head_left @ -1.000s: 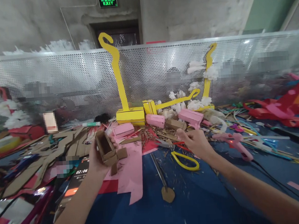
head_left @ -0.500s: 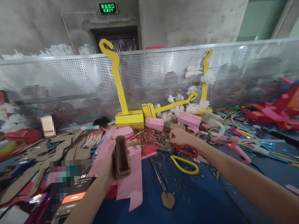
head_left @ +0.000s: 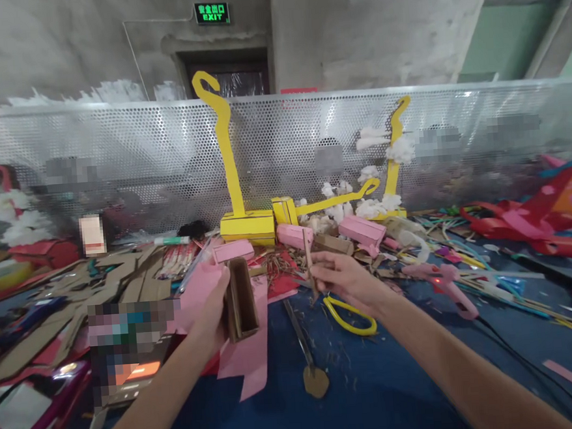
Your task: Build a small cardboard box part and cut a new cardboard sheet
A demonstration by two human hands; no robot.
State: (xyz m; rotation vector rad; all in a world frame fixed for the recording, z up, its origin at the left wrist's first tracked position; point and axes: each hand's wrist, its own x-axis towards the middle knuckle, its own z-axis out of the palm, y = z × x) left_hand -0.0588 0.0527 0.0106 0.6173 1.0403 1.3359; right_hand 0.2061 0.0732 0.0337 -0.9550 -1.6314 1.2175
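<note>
My left hand (head_left: 218, 305) grips an open brown cardboard box (head_left: 243, 299) by its left side, its hollow facing me. My right hand (head_left: 342, 277) pinches a narrow cardboard strip (head_left: 309, 262), held upright to the right of the box and apart from it. Beneath the right hand lie scissors with a yellow handle loop (head_left: 350, 316), partly covered by the hand. Under the box is a pink paper sheet (head_left: 250, 367). A thin metal strip (head_left: 299, 331) with a round cardboard piece (head_left: 316, 381) at its end rests on the blue tabletop.
Yellow hook-topped cardboard pieces (head_left: 246, 228) and pink boxes (head_left: 362, 231) stand at the back before a perforated metal screen (head_left: 281, 149). A pink glue gun (head_left: 445, 285) with a black cord lies right. Cardboard scraps (head_left: 138, 277) and a purple case (head_left: 50, 414) crowd the left.
My right hand has picked up the cardboard strip from near the scraps and raised it upright, moving slightly toward the box. The box has shifted a little right and turned slightly.
</note>
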